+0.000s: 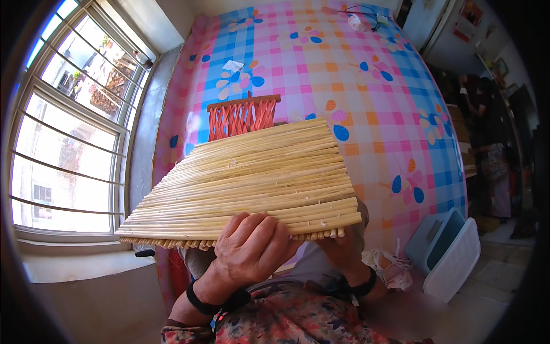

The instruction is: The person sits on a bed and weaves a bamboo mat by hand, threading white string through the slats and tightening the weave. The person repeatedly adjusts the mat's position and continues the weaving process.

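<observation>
A stiff mat of pale yellow stalks (258,178), laid side by side, slants across the middle of the view in front of me. Small white thread ends stick up in places on its surface. At the near edge my left hand (249,241) is closed, its fingers curled over the outermost stalks. Below the right near corner is my right hand (341,249), partly covered by the mat. Its fingers are hidden, so whether it grips the mat does not show. Dark bands circle both wrists.
Behind the mat stands a red woven rack (243,114) on a checked, flower-printed bed cover (321,69). A barred window (69,143) is on the left. Blue-grey and white plastic bins (452,258) stand at the lower right. A person (478,97) is in the dim area at far right.
</observation>
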Action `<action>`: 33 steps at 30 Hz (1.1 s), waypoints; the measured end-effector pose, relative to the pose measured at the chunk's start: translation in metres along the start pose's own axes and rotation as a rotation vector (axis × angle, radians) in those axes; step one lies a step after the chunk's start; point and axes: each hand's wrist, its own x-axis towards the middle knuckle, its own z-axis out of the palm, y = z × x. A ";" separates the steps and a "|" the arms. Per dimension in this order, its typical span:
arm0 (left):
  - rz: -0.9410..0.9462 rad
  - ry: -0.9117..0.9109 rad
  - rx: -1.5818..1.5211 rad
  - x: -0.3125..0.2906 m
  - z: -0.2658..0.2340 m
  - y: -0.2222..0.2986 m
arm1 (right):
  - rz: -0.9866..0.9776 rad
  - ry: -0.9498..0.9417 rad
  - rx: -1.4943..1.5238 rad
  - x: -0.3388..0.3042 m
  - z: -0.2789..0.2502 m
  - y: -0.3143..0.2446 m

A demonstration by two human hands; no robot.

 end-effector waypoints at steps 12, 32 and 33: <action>0.001 0.019 0.013 0.000 0.000 0.000 | 0.048 0.072 0.067 0.002 0.016 -0.009; -0.015 -0.005 -0.010 -0.012 0.005 0.007 | 0.051 0.084 0.062 -0.008 0.019 -0.018; -0.013 -0.002 -0.007 -0.011 0.005 0.007 | 0.058 0.087 0.044 -0.007 0.018 -0.018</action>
